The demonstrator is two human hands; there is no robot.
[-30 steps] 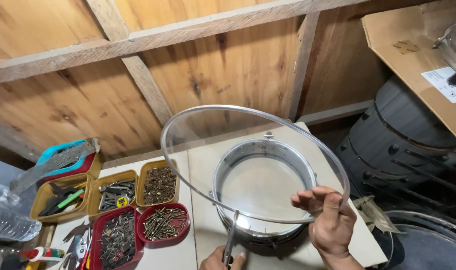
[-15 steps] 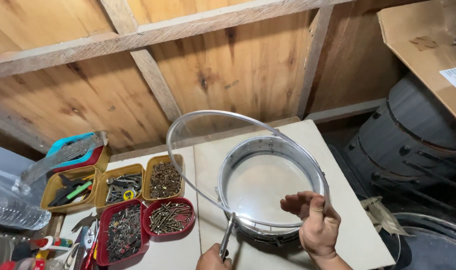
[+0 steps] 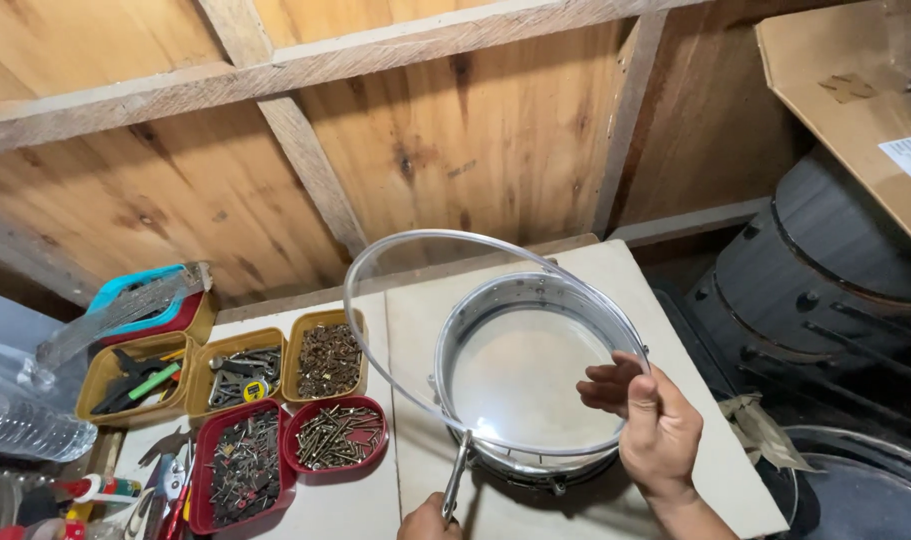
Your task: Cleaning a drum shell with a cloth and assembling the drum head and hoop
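Holding the clear drumhead [image 3: 425,330] by its rim, my right hand [image 3: 655,425] has its fingers pinched on the hoop, tilted above the metal drum shell [image 3: 535,300] on the worktop [image 3: 675,300]; I judge it not yet seated. My left hand [image 3: 427,520] grips a metal tool [image 3: 455,478], fingers mostly out of frame.
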